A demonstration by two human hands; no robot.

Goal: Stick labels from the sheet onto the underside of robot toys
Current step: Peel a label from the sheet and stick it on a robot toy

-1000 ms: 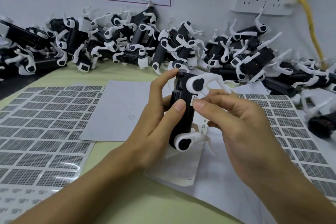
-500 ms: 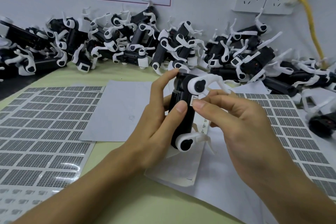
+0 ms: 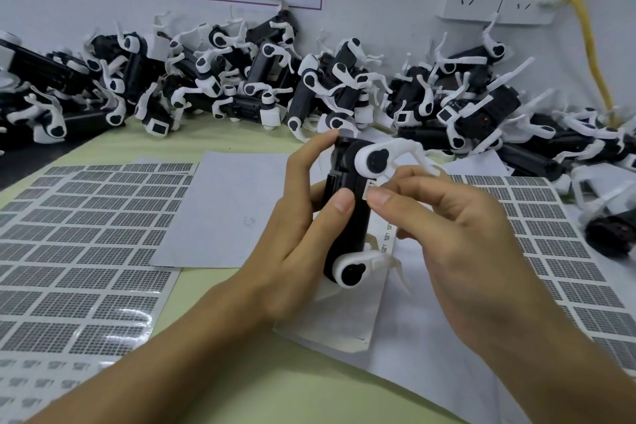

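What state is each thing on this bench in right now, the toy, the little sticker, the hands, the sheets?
Robot toy: held upright off the table, legs sticking out.
Left hand: grips the toy's body, thumb on its face.
Right hand: pinches a small label against the toy.
Label: partly hidden by fingertips; whether it is stuck cannot be told.
Label sheets: lying flat, mostly full.
Toy pile: heaped against the wall.
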